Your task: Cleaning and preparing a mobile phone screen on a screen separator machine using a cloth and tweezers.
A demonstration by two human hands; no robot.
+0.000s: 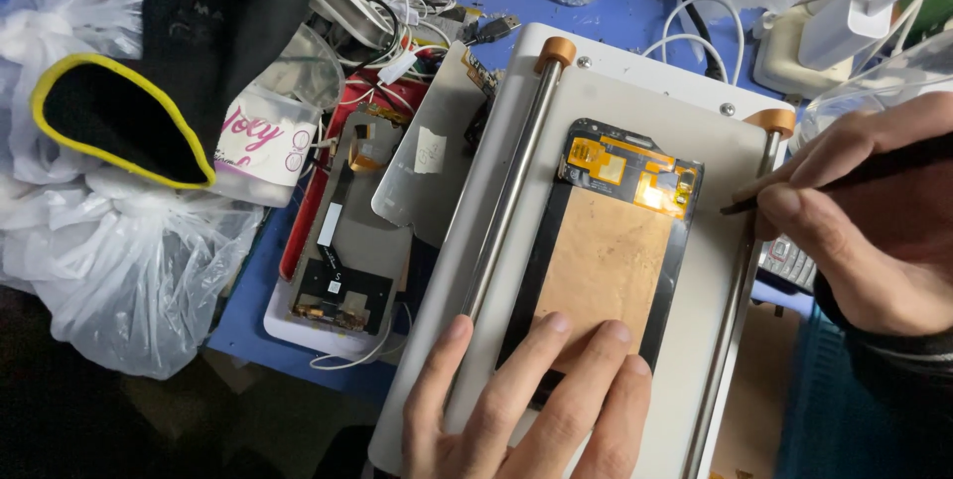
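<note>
Fingers point(556, 360) of the left hand point(526, 410) lay spread flat, pressing the phone screen assembly point(608, 251) onto the white heating plate point(720, 271) between two metal rails. The right hand point(864, 211) gripped a thin dark tool point(784, 191), its tip just beside the assembly's upper right edge.

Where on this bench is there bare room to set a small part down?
Bare strips on the white plate: above the phone screen, and between it and the right rod. Crowded left of the left rod: phone parts, cables, plastic bags.
</note>
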